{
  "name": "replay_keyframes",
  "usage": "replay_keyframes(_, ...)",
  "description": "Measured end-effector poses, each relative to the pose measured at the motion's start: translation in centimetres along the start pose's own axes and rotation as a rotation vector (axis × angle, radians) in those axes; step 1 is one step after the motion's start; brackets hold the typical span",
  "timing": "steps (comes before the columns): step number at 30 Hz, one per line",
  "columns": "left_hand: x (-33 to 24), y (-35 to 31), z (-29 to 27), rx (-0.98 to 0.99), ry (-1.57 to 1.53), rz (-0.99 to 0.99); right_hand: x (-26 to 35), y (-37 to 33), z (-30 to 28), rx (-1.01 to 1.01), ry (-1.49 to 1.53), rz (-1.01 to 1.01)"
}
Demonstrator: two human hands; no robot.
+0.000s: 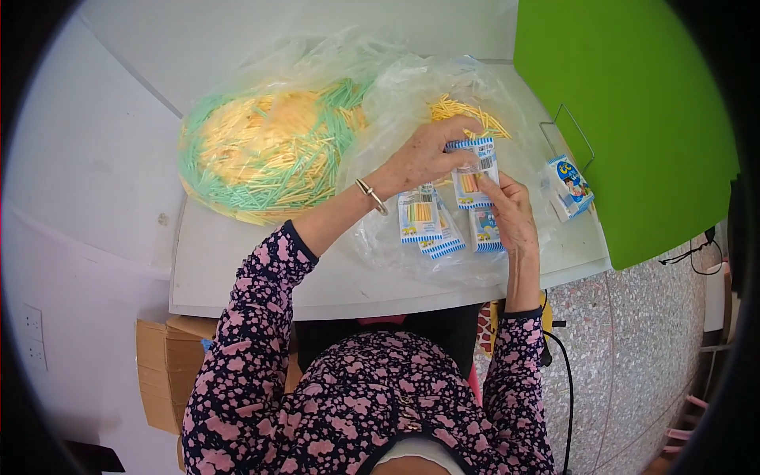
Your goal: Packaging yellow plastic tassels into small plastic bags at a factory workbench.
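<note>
Between my two hands is a small clear packet (476, 176) with blue striped ends and coloured sticks inside. My left hand (439, 150) is closed on its upper end. My right hand (513, 212) pinches the lower right side, thumb on the front. Just below, on a clear plastic sheet or bag (372, 229), lie more packets of the same kind: a few overlapping on the left (419, 218) and another packet (485, 231) partly under my right hand. Loose yellow sticks (459, 107) lie behind my hands on the plastic.
A large clear bag (269, 150) full of thin yellow and green sticks takes up the table's left. A blue and white box (570, 188) stands at the right by a wire stand (568, 134) and a green panel (633, 119). The table's front edge (340, 310) is near my body.
</note>
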State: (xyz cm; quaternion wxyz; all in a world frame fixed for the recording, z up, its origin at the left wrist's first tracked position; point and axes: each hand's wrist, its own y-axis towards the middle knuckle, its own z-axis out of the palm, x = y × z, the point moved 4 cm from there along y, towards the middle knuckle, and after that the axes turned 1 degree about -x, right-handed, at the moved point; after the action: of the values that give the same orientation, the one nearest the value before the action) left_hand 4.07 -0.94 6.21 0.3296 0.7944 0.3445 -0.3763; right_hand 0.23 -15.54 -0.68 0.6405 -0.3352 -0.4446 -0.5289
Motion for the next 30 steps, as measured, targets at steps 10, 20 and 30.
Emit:
replay_keyframes(10,0.7,-0.5,0.8,0.056,-0.424,-0.21,-0.5,-0.4,-0.4,-0.003,-0.007,0.047)
replay_keyframes(20,1.1,-1.8,-0.6,0.135,-0.223,-0.129,0.5,-1.5,-1.1,-0.029,-0.359,0.008)
replay_keyframes(30,1.7,-2.8,0.3,0.223,0.614,0.022,-1.3,-3.0,-2.5,-0.501,-1.45,-0.364)
